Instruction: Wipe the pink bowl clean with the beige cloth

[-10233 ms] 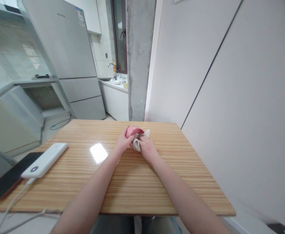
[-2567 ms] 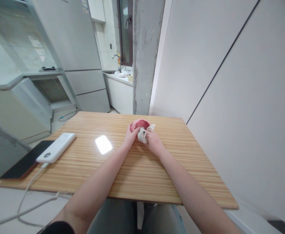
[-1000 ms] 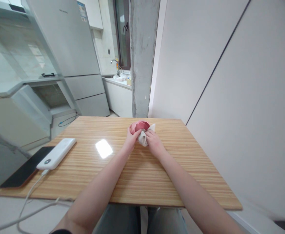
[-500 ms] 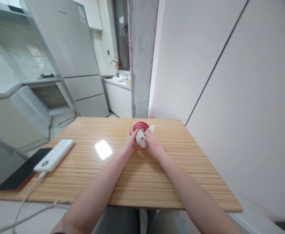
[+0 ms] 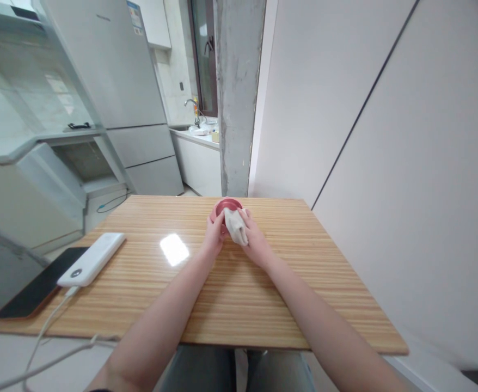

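A small pink bowl is tilted between my hands above the far part of the wooden table. My left hand grips the bowl's left side, thumb at the rim. In my right hand is a light grey cloth, which hangs over the bowl's near right rim. The fingertips of the right hand lie behind the cloth and are partly hidden.
On the table's left side lie a white power bank with a cable plugged in and a dark flat phone-like slab. A white wall borders the right. Beyond stand a fridge and a sink counter.
The bowl and both hands have shifted slightly left and away. The cloth, bunched before, now drapes over the bowl's rim on the right.
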Motion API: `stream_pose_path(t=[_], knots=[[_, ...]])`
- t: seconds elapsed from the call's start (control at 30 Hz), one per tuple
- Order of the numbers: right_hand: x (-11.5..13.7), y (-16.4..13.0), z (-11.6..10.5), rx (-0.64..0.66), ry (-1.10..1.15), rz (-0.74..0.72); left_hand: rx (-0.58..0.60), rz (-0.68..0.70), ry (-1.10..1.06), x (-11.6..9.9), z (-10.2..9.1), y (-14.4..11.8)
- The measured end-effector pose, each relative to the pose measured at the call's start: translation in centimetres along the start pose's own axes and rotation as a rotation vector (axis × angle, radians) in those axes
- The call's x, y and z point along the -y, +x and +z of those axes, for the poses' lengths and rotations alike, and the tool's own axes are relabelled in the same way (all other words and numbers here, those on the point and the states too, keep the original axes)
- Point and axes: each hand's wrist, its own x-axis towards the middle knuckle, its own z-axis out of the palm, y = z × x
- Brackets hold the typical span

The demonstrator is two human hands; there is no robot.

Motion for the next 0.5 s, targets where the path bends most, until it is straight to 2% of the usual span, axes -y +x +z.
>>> stream_pose_path(t=[0.07, 0.13, 0.2, 0.3, 0.37, 0.5], knots=[[0.3, 0.0, 0.2, 0.016, 0.053, 0.001, -0.036, 0.039, -0.024, -0.1, -0.1, 0.1], [0.5, 0.0, 0.4, -0.018, 0.107, 0.049, -0.012, 0.059, -0.04, 0.0, 0.2, -0.1], [0.4, 0.0, 0.6, -0.117, 0.155, 0.131, 0.077, 0.053, -0.03, 0.3, 0.6, -0.5], [-0.1, -0.1, 0.4, -0.331, 0.189, 0.241, 0.236, 0.0, 0.008, 0.6, 1.0, -1.0], [-0.4, -0.1, -0.1, -0.402, 0.193, 0.256, 0.268, -0.052, 0.04, 0.4, 0.9, -1.0], [-0.6, 0.1, -1.0, -0.27, 0.185, 0.165, 0.217, -0.115, 0.106, -0.3, 0.5, -0.8]])
